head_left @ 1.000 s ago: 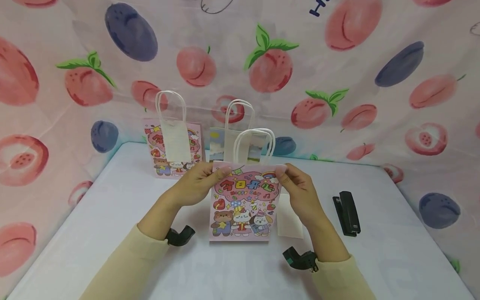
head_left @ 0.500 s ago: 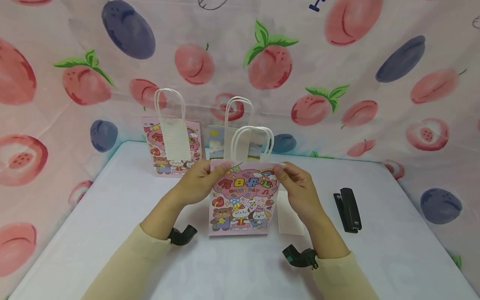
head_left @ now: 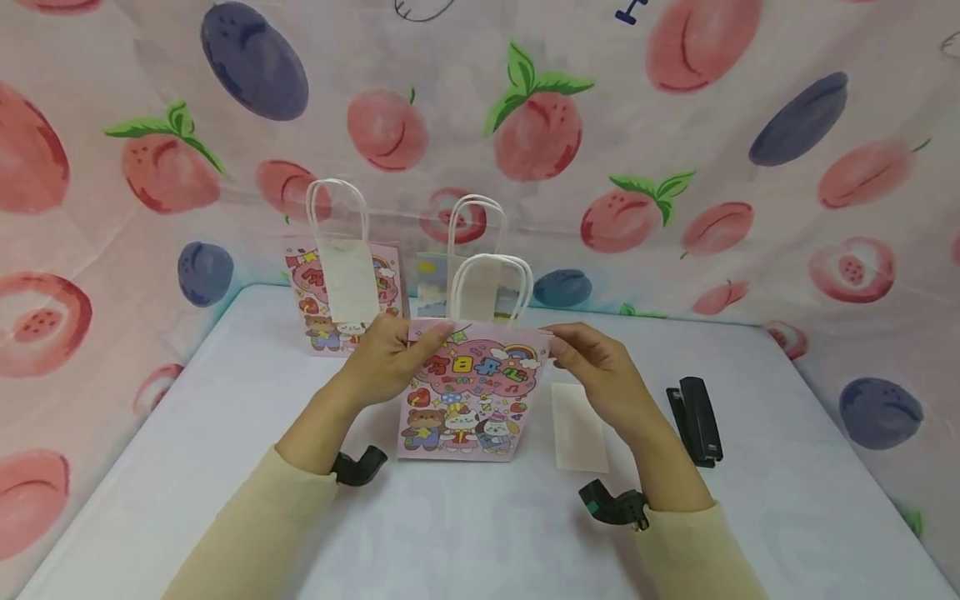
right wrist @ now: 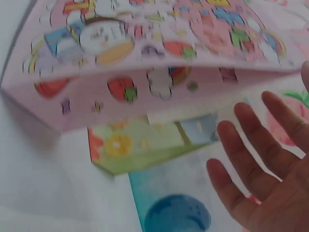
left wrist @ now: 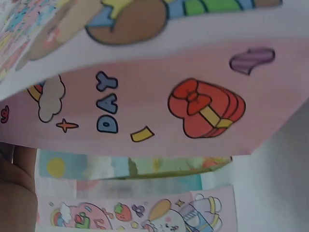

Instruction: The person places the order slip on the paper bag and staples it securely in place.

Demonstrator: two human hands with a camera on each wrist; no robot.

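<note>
A pink paper gift bag (head_left: 461,400) with cartoon animals, "Happy Day" lettering and white twisted handles (head_left: 491,279) is in the middle of the head view. My left hand (head_left: 386,362) grips its upper left edge, thumb on the front. At the upper right corner is my right hand (head_left: 600,367), fingertips right at the edge. The right wrist view shows that hand's fingers (right wrist: 231,150) straight and spread beside the bag's side panel (right wrist: 140,89). Below the right hand, a cream paper rectangle (head_left: 579,429) lies on the table.
A second pink gift bag (head_left: 322,333) with a pale paper piece (head_left: 351,279) on its front stands at the back left. Behind the held bag is a landscape-print bag (head_left: 431,292). A black stapler (head_left: 697,421) lies at right. Fruit-printed cloth (head_left: 465,83) hangs behind the white table.
The pink bag has shifted left and tilted, its base moving away from the cream paper. My right hand's fingers have loosened from the bag's corner; my left hand still holds on.
</note>
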